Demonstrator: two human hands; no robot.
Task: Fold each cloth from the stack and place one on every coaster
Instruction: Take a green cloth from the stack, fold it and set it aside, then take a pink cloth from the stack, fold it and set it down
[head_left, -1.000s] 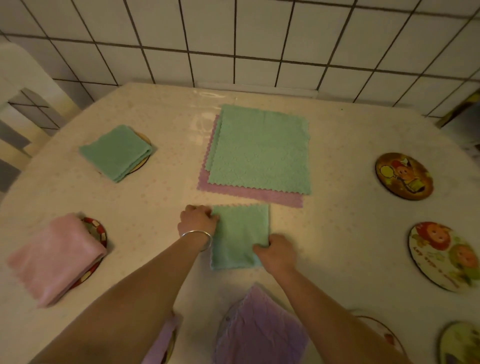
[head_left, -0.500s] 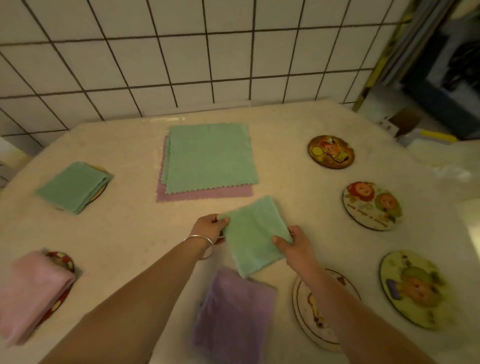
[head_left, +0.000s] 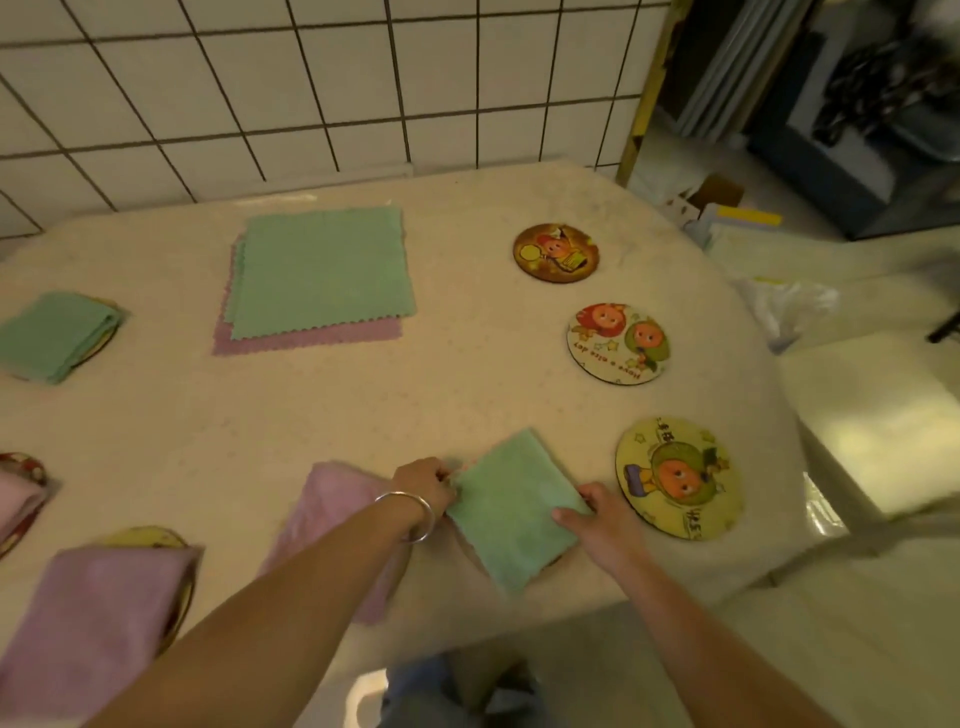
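Observation:
A folded green cloth (head_left: 506, 514) lies near the table's front edge, over a coaster almost wholly hidden beneath it. My left hand (head_left: 423, 480) pinches its left corner and my right hand (head_left: 602, 514) holds its right edge. The stack of unfolded cloths (head_left: 319, 273), green on top and pink below, lies flat at the back centre. Three bare cartoon coasters line the right side: a brown coaster (head_left: 556, 253), a white coaster (head_left: 618, 344) and a yellow coaster (head_left: 679, 478).
Folded cloths rest on coasters at the left: a green one (head_left: 54, 335), a pink one (head_left: 15, 501), a purple one (head_left: 98, 618) and a pink one (head_left: 332, 514) under my left forearm. The table (head_left: 467, 395) ends just below my hands; a tiled wall stands behind.
Both hands carried the folded green cloth from the table's middle to the right and toward me, onto the front coaster. My view swung right, bringing the three bare coasters into sight.

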